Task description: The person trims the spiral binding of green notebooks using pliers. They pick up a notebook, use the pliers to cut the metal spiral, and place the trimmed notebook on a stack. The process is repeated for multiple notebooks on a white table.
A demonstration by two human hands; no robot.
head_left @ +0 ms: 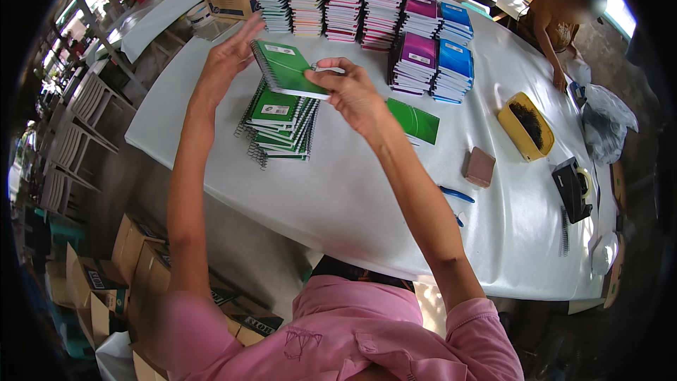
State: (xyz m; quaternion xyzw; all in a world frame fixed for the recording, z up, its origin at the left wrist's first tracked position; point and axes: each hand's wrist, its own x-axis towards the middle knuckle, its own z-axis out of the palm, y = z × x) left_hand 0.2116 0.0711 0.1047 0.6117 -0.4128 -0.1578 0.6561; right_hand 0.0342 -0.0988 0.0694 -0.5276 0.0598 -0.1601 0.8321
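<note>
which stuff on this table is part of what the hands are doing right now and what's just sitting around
In use:
- green spiral notebook, pinched by the right hand, left hand at its far edge
- pile of green notebooks right beneath it

Lying about:
- loose green cover
- purple and blue notebook stacks
- yellow tray
- brown block
- blue pen
- tape dispenser

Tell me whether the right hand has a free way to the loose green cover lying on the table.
Probably yes. The right hand holds a green notebook, but the green cover lies flat just beside it on the table, with nothing between; it would have to free its fingers first.
</note>
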